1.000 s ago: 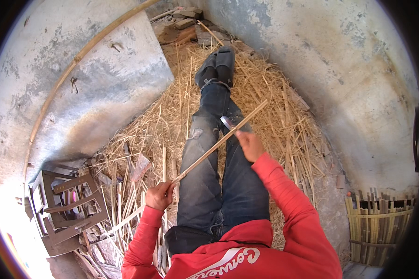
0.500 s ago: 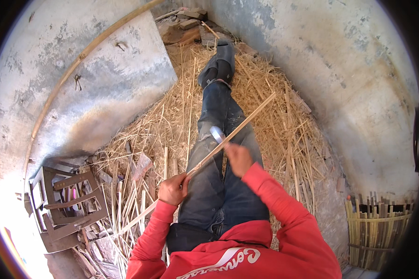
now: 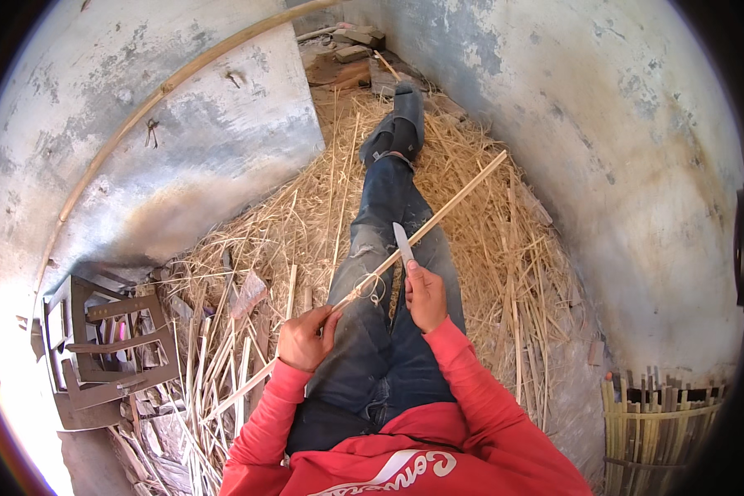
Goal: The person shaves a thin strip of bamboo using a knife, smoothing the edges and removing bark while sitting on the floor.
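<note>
A long pale strip of split bamboo (image 3: 459,197) slants across my thighs, from the lower left up to the right. My left hand (image 3: 306,337) is closed around it near its lower part. My right hand (image 3: 426,298) grips a knife (image 3: 403,244), its blade pointing up and lying against the strip, or just over it. A thin curled shaving (image 3: 374,288) hangs from the strip between my two hands. The knife's handle is hidden in my fingers.
My outstretched legs (image 3: 380,202) lie over a heap of shavings (image 3: 479,240). A brown frame-like metal object (image 3: 124,347) stands at the left by loose strips. A slatted bamboo basket (image 3: 661,426) is at the lower right. A long pole (image 3: 132,120) curves along the left wall.
The knife and my right hand have moved slightly, and the blade is now sharp rather than blurred. A curled shaving now shows on the strip. My left hand keeps its hold.
</note>
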The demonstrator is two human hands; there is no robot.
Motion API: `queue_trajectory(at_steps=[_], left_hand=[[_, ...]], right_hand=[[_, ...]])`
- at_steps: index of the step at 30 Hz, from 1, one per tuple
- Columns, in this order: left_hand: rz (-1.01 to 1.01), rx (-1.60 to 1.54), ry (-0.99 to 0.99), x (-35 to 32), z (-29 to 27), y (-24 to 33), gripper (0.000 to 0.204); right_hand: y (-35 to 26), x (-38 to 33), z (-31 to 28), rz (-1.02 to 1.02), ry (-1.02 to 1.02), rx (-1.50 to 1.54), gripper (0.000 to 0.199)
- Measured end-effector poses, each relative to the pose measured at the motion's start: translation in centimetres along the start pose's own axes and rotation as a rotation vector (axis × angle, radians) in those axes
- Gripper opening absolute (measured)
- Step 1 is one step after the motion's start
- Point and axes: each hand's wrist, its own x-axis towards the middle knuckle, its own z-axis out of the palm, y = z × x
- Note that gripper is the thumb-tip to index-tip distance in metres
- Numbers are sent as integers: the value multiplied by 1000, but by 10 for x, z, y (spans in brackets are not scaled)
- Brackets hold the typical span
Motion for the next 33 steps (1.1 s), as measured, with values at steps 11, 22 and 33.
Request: queue_trajectory(at_steps=[11, 22, 33], left_hand=[[-24, -46, 9, -10, -2, 10, 15], [-74, -127, -49, -13, -13, 21, 14], [282, 176, 42, -16, -5, 18, 18]], right_hand=[[29, -28, 10, -233, -18, -324, 50], [-5, -41, 4, 119, -333, 7, 47], [-27, -42, 16, -327, -55, -306, 31]])
